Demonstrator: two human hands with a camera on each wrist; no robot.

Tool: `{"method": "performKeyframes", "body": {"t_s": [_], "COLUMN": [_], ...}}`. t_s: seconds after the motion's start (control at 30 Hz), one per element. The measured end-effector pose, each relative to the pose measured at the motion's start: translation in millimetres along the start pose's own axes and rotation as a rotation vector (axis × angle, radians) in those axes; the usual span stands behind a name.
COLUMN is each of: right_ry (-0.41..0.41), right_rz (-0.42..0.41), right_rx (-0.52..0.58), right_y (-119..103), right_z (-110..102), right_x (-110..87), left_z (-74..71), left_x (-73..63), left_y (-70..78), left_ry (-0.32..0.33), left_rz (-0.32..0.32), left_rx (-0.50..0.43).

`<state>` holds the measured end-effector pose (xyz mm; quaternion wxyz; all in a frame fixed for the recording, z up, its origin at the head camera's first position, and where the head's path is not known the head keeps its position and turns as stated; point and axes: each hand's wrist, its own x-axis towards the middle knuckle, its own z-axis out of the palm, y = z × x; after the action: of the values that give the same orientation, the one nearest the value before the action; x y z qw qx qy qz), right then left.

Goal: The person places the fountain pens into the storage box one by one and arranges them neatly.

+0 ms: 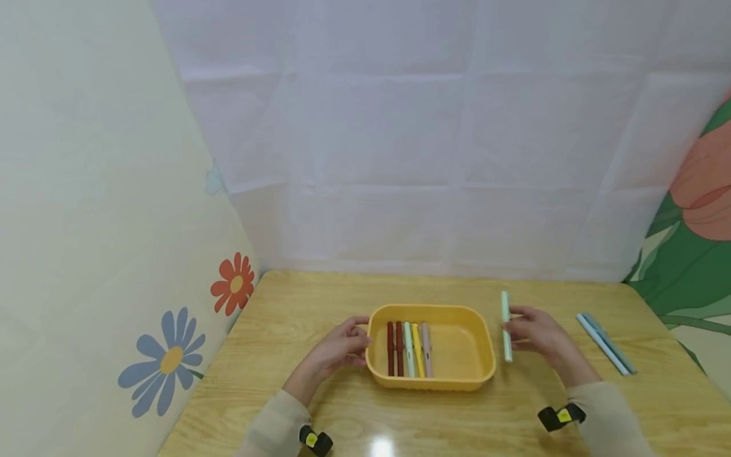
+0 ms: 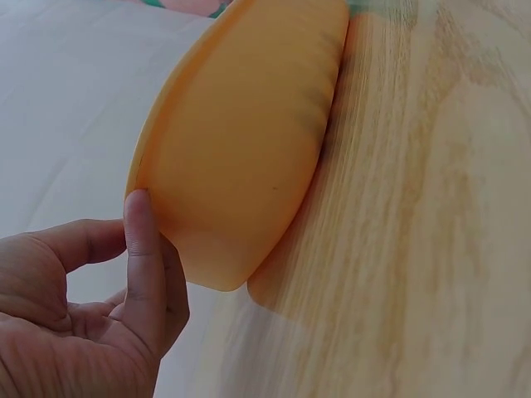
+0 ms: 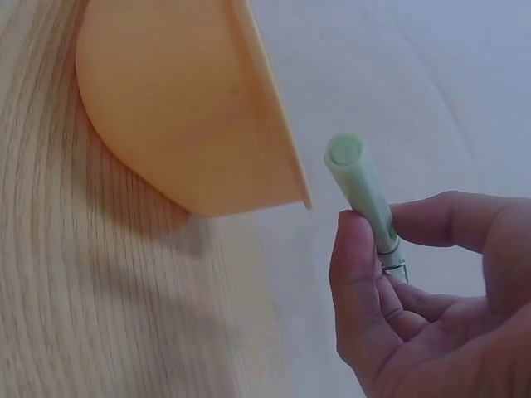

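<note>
My left hand (image 1: 341,346) pinches the left rim of a yellow plastic box (image 1: 461,383), and the left wrist view shows thumb and finger at the box's edge (image 2: 224,166). Inside, along the left part, several capped pens lie side by side: two dark red pens (image 1: 391,349), a mint green pen (image 1: 408,349), a yellow pen (image 1: 419,350) and a pale pink pen (image 1: 426,350). Just right of the box, my right hand (image 1: 539,336) holds another light green pen (image 1: 506,327) above the table, apart from the rim. Its rounded end (image 3: 345,151) faces the right wrist camera.
To the right of my right hand, a pale blue pen (image 1: 602,344) and a grey-blue pen (image 1: 611,343) lie slanted on the wooden table (image 1: 445,425). A white cloth (image 1: 400,158) hangs behind the table's back edge. A flowered wall (image 1: 85,254) borders the left side.
</note>
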<state>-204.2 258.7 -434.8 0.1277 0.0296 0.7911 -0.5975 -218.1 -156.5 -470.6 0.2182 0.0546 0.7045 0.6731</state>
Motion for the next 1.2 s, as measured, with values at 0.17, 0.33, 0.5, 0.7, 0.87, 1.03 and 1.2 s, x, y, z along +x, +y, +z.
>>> {"method": "performKeyframes", "body": {"t_s": [0.17, 0.33, 0.5, 0.7, 0.87, 1.03, 1.2], "right_ry": [-0.015, -0.038, -0.069, -0.094, -0.105, -0.111, -0.119], "right_rz": [-0.016, -0.053, -0.072, -0.079, -0.078, -0.067, -0.072], "right_rx": [-0.003, 0.002, 0.024, 0.013, -0.006, -0.011, -0.005], "right_y": [-5.1, -8.9, -10.5, -14.1, -18.3, -18.2, -18.7], "right_z": [9.9, 18.8, 26.1, 36.7, 47.8, 56.7, 64.8], "right_x": [-1.9, -2.4, -1.9, -1.9, -0.2, 2.3, 4.1], "left_z": [-0.4, -1.5, -1.0, -0.1, -1.0, -1.4, -1.7], "left_x": [-1.0, 0.6, 2.1, 2.8, 2.1, 1.7, 2.2], "left_y": [1.9, 2.2, 0.5, -0.5, 0.2, 0.3, 0.0], "left_ry": [-0.005, -0.002, 0.001, -0.004, 0.002, -0.004, -0.006], "left_rz": [-0.004, -0.007, -0.009, -0.009, -0.01, -0.016, -0.015], "left_rx": [-0.002, -0.004, -0.011, -0.024, -0.015, -0.005, -0.006]}}
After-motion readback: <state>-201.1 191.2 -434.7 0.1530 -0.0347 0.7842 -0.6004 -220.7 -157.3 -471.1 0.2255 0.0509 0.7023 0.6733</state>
